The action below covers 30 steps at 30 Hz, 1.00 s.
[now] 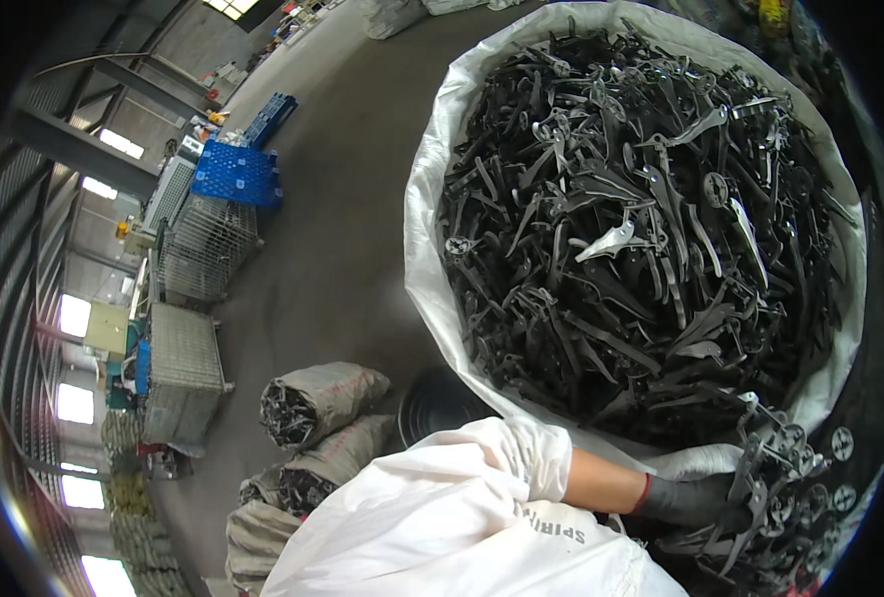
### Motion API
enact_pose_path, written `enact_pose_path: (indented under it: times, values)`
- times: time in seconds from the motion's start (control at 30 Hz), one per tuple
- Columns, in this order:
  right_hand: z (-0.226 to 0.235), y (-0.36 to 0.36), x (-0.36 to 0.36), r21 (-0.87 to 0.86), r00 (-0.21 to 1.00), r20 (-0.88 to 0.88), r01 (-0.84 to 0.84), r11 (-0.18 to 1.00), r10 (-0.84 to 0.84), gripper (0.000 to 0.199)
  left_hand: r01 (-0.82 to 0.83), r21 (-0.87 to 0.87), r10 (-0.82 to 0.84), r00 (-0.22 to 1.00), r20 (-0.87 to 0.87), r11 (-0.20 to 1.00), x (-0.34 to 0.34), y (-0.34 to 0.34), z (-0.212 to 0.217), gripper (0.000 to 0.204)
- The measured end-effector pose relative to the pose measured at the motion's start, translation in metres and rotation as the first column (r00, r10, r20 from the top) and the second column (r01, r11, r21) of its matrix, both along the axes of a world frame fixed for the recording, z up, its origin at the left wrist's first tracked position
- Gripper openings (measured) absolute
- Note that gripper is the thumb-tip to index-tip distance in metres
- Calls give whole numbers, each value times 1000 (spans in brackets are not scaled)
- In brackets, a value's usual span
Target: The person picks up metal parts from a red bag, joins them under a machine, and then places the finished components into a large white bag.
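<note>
My left hand (695, 498), in a grey glove with a red cuff, reaches across to the lower right. Its fingers are closed round a cluster of dark metal lever parts (750, 483), with round spoked discs on several of them. The cluster is beside the near right rim of a big white woven bag (432, 214). Inside the bag lies a deep heap of loose metal levers (601, 189), mostly dark, a few of them bright and shiny. My right hand cannot be made out; a small red patch shows in the dark at the lower right edge.
Left of my arm, filled sacks (347, 388) of metal parts lie on the floor, with a round black tub (442, 406) close by. Wire cages (185, 363) and a blue plastic pallet (231, 171) line the far left side. More white bags (394, 18) are at the back.
</note>
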State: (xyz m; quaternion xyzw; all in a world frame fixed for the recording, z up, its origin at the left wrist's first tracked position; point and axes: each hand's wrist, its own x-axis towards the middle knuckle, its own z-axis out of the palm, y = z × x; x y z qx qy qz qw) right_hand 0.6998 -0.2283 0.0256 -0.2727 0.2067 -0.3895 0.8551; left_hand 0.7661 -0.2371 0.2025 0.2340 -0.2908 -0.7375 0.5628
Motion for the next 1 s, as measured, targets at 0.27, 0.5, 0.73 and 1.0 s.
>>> enact_pose_path:
  times: [0.27, 0.5, 0.73, 1.0]
  values:
    - [3, -29, -40, -19, 1000, -22, 13, 1000, -13, 45, -2, 8, 0, 953, 303, 1000, -4, -29, -3, 16]
    - [12, -58, -71, -57, 999, -35, 28, 998, -30, 46, -156, -31, 159, 962, 222, 987, -9, -40, 8, 12]
    - [39, -91, -61, -157, 998, -53, -36, 987, 28, 46, -348, -2, 324, 870, 370, 937, 33, -1, 6, 21]
    - [138, -128, 9, -482, 977, -201, -33, 876, -74, 45, -564, -46, 548, 774, 317, 825, 184, 62, 78, 21]
